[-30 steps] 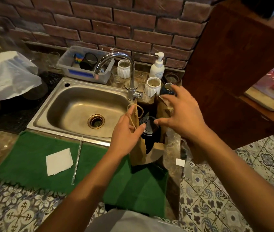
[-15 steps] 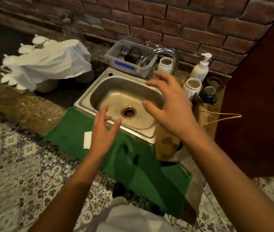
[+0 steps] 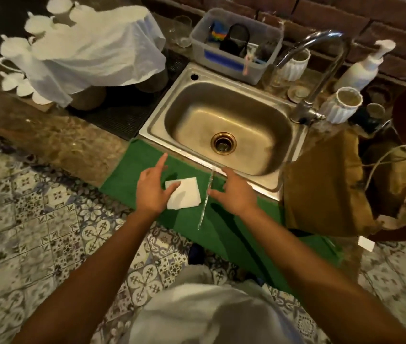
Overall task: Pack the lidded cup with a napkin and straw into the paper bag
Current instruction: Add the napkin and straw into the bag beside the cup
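A: What lies farthest left?

B: A thin white cloth (image 3: 92,53) draped over white ceramic cups (image 3: 14,80), too bunched to count, on a mottled stone surface (image 3: 55,145).

A: And on the mat?

B: One flat green felt-like mat (image 3: 224,234) with one square folded white paper napkin (image 3: 184,196) on it. The left hand (image 3: 151,192) hovers over the napkin's left edge, fingers spread wide and straight, holding nothing. Just right of the napkin lies one slim clear plastic-wrapped straw (image 3: 205,203), running toward the sink rim. The right hand (image 3: 234,194) is above the mat just right of the straw, fingers loosely open, gripping nothing; whether the thumb touches the straw I cannot tell.

A: Behind them?

B: One rectangular brushed-steel sink (image 3: 224,130) with a round brass drain, one curved chrome tap (image 3: 321,65), a grey translucent plastic tub (image 3: 236,45) of utensils, two ribbed white ceramic pots (image 3: 343,104), and one white pump bottle (image 3: 363,68).

A: The bag?

B: One crumpled brown paper bag (image 3: 326,187) with twine handles stands at the far right, on the mat's right end. The cup is not visible from here.
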The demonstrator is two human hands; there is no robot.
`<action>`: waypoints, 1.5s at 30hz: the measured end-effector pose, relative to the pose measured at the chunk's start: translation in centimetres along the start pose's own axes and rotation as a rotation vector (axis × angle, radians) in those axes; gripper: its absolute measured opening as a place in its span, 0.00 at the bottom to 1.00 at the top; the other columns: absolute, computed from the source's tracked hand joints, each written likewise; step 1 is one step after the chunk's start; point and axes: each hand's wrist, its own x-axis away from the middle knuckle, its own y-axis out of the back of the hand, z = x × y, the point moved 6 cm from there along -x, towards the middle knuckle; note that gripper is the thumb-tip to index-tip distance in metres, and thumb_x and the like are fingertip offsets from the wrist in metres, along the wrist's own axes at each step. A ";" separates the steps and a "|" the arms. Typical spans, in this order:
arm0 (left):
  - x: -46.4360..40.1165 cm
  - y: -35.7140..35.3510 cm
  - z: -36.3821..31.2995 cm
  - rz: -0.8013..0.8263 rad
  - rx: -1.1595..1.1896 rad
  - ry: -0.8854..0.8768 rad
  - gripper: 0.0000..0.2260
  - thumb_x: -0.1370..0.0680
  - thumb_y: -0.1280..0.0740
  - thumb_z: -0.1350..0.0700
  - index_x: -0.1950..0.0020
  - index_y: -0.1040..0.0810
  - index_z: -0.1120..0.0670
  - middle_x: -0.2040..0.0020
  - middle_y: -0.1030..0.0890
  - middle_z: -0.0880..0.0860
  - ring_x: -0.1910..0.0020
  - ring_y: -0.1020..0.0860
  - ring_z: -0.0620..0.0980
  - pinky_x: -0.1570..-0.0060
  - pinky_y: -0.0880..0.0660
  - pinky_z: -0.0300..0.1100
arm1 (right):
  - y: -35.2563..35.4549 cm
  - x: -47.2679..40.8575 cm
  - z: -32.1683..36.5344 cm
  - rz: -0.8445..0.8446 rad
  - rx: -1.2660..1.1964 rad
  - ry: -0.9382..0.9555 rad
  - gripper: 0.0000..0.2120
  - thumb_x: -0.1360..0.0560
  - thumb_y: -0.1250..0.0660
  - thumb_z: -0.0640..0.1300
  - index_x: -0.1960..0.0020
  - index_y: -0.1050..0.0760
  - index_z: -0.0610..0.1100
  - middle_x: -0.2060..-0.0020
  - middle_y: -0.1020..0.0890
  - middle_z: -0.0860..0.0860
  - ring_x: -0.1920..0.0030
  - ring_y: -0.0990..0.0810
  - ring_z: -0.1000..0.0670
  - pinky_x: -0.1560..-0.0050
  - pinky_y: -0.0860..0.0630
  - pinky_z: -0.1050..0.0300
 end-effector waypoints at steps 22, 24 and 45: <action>-1.5 -4.2 2.8 0.205 -0.197 0.068 0.17 0.22 0.30 0.41 0.43 0.16 0.53 0.48 0.20 0.55 0.44 0.27 0.54 0.51 0.30 0.46 | -7.1 -1.9 -1.0 -0.006 0.167 -0.295 0.12 0.23 0.33 0.52 0.55 0.17 0.46 0.65 0.21 0.51 0.63 0.22 0.47 0.64 0.27 0.59; -1.3 -3.6 2.2 0.183 -0.116 0.056 0.15 0.22 0.30 0.43 0.45 0.16 0.54 0.47 0.20 0.54 0.43 0.27 0.55 0.51 0.31 0.45 | -6.8 -1.8 -1.1 -0.002 0.121 -0.316 0.12 0.24 0.33 0.53 0.58 0.17 0.45 0.68 0.23 0.52 0.64 0.22 0.47 0.64 0.27 0.59; 1.3 4.9 -26.1 0.170 0.649 -0.366 0.20 0.20 0.29 0.59 0.30 0.24 0.44 0.42 0.18 0.38 0.49 0.17 0.38 0.52 0.19 0.37 | 19.4 12.2 -1.3 -0.307 -0.774 0.269 0.05 0.22 0.31 0.36 0.47 0.20 0.43 0.60 0.14 0.44 0.73 0.20 0.44 0.74 0.22 0.53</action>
